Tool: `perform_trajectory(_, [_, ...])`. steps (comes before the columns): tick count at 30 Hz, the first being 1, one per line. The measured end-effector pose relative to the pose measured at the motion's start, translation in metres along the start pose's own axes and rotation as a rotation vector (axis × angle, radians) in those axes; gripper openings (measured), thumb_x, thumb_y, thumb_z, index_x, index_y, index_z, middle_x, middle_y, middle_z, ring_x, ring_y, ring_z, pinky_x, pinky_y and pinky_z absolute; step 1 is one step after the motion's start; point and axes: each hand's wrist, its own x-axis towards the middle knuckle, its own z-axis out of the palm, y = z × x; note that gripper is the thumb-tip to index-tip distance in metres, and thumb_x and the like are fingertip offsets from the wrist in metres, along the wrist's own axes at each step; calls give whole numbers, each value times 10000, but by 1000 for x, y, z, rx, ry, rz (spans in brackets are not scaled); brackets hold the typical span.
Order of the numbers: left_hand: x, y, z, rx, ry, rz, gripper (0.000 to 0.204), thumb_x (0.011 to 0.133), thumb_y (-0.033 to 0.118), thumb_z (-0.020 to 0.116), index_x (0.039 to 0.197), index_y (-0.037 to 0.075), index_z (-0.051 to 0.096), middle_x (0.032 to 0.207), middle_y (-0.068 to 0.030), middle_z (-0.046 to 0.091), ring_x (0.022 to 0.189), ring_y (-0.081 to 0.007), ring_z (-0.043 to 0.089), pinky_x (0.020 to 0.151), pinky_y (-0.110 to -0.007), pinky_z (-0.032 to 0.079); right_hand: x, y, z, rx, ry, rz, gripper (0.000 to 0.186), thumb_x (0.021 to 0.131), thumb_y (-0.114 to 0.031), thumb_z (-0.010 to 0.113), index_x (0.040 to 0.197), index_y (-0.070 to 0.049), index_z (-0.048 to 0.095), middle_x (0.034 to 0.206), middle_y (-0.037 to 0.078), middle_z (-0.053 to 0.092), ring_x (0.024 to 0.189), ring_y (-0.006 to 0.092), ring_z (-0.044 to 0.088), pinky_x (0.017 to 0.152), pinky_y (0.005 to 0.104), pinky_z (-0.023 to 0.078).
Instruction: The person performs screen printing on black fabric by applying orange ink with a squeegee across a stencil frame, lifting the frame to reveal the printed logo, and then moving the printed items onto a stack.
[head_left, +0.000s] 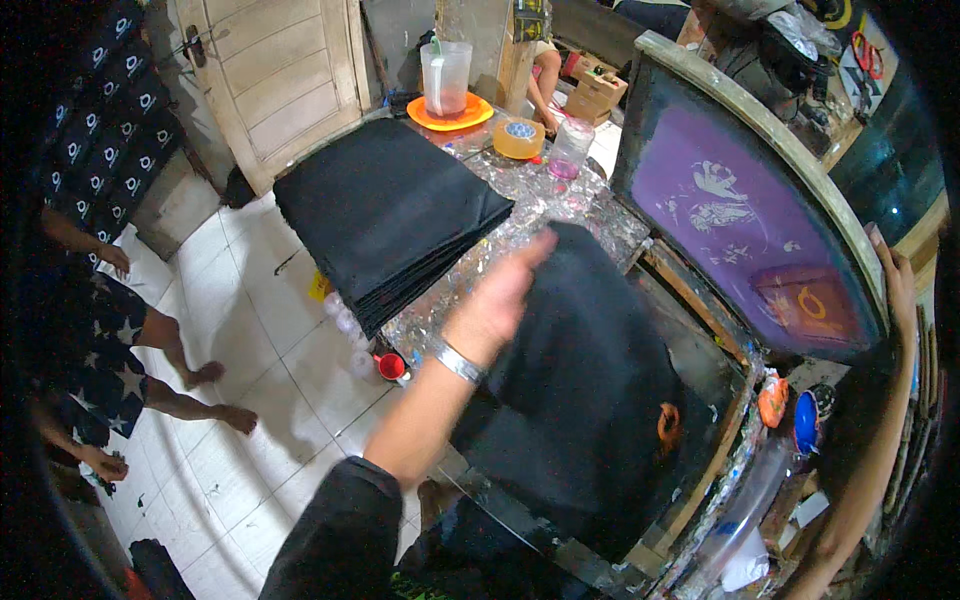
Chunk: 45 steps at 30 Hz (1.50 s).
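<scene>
Holding the purple screen [690, 170] tilted with right hand [896, 278] curled round its frame [830, 175], seemingly to clear the black cloth [590, 360] at its left; meeting cloth's edge with blurred left hand [498, 300], grip impossible to tell.

No words or numbers can be read clearly. A small orange emblem [668, 426] stands on the dark, limp cloth sheet [590, 350]; pale figure-like marks and an orange ring sign [812, 302] show on the purple, pale-framed mesh screen [665, 185]. White ring logos repeat across the black hanging sheet [112, 128]. The amber tape roll [519, 149] bears blue-and-white print, too small to read.
</scene>
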Motion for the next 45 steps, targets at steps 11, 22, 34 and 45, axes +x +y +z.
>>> perform_trajectory(11, [1, 273, -231, 1897, 1411, 744, 414, 935, 274, 594, 1122, -95, 596, 1173, -279, 599, 1019, -396, 628, 870, -450, 489, -5, 18, -8, -185, 73, -118, 716, 894, -587, 527, 1204, 48, 641, 1109, 245, 662, 1028, 305, 626, 948, 356, 428])
perform_trajectory(22, [-32, -246, -9, 2233, -656, 630, 711, 904, 618, 514, 1485, 220, 411, 1590, -156, 245, 1461, -421, 185, 1127, -660, 121, -45, -28, -11, -180, 96, -100, 864, 804, -759, 471, 945, 58, 713, 1037, 317, 656, 1028, 436, 640, 895, 476, 499])
perform_trajectory(34, [-28, -274, 3, 2211, -669, 625, 811, 900, 697, 423, 1546, 229, 277, 1619, -144, 167, 1485, -423, 73, 1116, -687, 14, -76, -26, 0, -164, 237, -145, 903, 728, -831, 507, 895, 27, 739, 936, 306, 682, 901, 438, 684, 826, 497, 541])
perform_trajectory(45, [-89, -203, -12, 638, -76, 127, 470, 995, 246, 564, 1313, -34, 359, 1051, -203, 633, 835, -251, 694, 710, -359, 603, -333, -14, 167, -183, -28, -313, 452, 833, -486, 666, 1079, -108, 638, 786, 112, 685, 820, 317, 693, 931, 564, 416])
